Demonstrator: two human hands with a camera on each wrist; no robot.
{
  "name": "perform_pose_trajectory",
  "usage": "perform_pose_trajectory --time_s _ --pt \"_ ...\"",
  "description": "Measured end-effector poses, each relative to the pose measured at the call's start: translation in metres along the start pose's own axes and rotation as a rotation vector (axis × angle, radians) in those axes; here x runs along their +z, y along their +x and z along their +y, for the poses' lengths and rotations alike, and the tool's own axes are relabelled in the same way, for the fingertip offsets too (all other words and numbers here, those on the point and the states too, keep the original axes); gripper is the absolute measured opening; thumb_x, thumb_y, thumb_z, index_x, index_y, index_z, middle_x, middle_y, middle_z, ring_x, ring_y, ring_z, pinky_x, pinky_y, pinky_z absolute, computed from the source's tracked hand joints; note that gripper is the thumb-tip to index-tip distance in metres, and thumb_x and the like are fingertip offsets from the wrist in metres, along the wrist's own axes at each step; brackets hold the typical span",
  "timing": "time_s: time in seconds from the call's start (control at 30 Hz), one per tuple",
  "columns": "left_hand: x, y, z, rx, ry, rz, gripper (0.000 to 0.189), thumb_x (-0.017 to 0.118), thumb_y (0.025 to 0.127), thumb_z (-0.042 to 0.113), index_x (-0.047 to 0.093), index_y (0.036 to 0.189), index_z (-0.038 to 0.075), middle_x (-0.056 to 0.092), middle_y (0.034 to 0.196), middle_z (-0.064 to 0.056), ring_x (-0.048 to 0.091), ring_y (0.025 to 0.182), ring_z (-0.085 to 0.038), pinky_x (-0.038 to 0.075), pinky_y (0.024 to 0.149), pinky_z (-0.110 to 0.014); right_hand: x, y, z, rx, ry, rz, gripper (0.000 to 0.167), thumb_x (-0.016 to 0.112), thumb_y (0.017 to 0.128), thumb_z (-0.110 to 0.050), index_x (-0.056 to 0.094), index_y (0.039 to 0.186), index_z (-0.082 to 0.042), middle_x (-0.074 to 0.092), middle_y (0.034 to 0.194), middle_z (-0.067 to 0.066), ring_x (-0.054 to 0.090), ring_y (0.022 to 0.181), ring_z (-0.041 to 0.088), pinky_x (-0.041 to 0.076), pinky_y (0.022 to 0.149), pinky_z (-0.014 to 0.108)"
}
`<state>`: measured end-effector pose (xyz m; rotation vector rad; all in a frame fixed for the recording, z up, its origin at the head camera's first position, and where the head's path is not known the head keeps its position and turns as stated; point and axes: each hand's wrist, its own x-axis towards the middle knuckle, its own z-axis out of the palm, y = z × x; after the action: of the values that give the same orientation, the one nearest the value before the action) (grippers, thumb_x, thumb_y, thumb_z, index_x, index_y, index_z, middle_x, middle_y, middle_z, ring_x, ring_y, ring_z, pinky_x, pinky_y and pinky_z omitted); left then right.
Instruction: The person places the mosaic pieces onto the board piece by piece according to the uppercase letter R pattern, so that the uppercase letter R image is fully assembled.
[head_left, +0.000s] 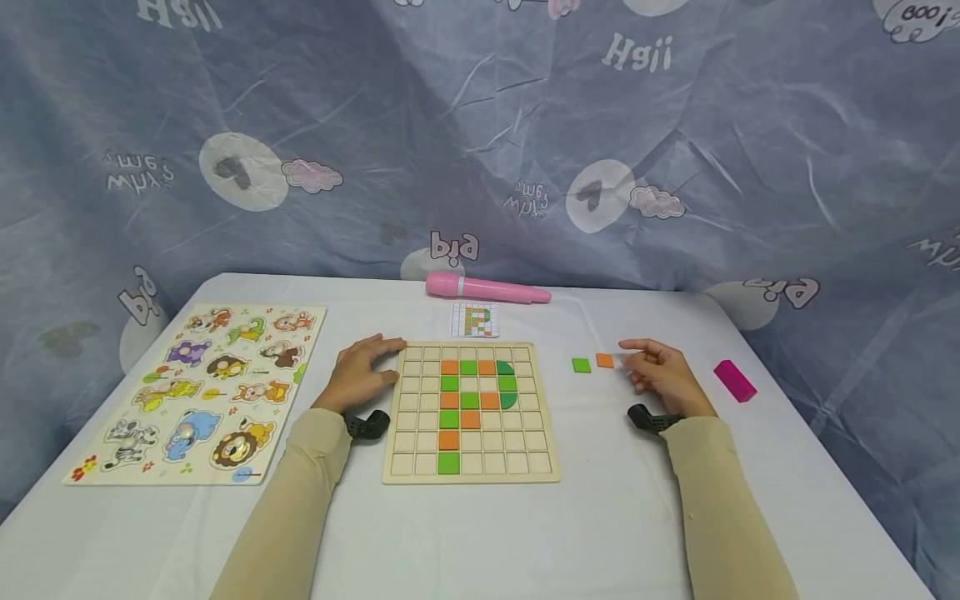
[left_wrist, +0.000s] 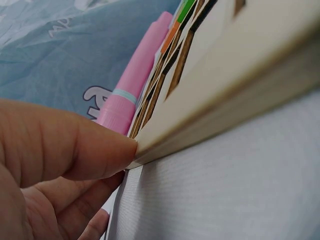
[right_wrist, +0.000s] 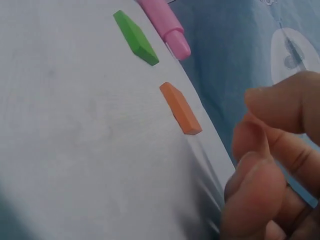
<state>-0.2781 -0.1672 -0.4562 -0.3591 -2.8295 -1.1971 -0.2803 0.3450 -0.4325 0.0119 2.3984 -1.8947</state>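
A wooden grid board (head_left: 472, 479) lies flat on the table, with orange, green and dark-green rounded tiles set in its cells in a P-like shape plus one extra orange tile (head_left: 470, 420). My left hand (head_left: 358, 375) is at the board's left edge, its fingertips touching the rim near the far corner. To the board's right lie a loose green square tile (head_left: 581, 365) and a loose orange square tile (head_left: 605, 360). Right beside the orange one is my right hand (head_left: 663, 375), raised with fingers loosely bent and nothing between them in the right wrist view.
Behind the board lies a small pattern card (head_left: 476, 320), and beyond it a pink microphone-shaped object (head_left: 487, 289). An animal puzzle board (head_left: 281, 400) takes up the table's left side. A magenta block (head_left: 735, 381) lies right of my right hand. Patterned cloth hangs behind the table.
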Motion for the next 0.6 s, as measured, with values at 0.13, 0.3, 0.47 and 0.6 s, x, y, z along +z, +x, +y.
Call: perform_pose_trajectory --time_s 0.13,0.3,0.47,0.6 --pt "-0.001 0.000 0.000 -0.005 -0.001 0.002 0.058 0.070 0.091 0.012 0.065 0.148 0.004 0.059 0.157 -0.015 0.036 0.158 -0.040 0.014 0.131 -0.061 0.006 0.001 -0.002 -0.007 -0.139 0.021 0.047 0.071 0.102 -0.006 0.057 0.143 0.013 0.061 0.083 -0.003 0.055 0.060 0.006 0.057 0.058 0.019" --pt "-0.001 0.000 -0.001 -0.006 0.001 0.005 0.058 0.070 0.090 0.012 0.066 0.148 0.004 0.059 0.157 -0.014 0.036 0.158 -0.040 0.015 0.131 -0.062 0.012 0.002 -0.006 -0.016 -0.275 0.023 0.047 0.072 0.100 -0.007 0.061 0.141 0.012 0.058 0.082 0.000 0.054 0.059 0.007 0.052 0.056 0.019" --pt "0.000 0.001 -0.001 -0.005 -0.006 0.002 0.058 0.071 0.091 0.013 0.066 0.148 0.005 0.060 0.157 -0.014 0.036 0.158 -0.040 0.015 0.131 -0.061 0.015 0.001 -0.007 -0.018 -0.349 0.014 0.046 0.073 0.101 -0.007 0.062 0.142 0.011 0.057 0.082 0.002 0.051 0.057 0.008 0.048 0.054 0.021" --pt "0.000 0.000 -0.001 0.001 -0.009 0.003 0.057 0.072 0.091 0.013 0.066 0.147 0.005 0.061 0.156 -0.015 0.037 0.158 -0.041 0.015 0.131 -0.062 0.015 0.003 -0.007 -0.002 -0.394 0.012 0.045 0.075 0.100 -0.008 0.065 0.140 0.008 0.058 0.082 0.001 0.050 0.056 0.009 0.046 0.053 0.022"
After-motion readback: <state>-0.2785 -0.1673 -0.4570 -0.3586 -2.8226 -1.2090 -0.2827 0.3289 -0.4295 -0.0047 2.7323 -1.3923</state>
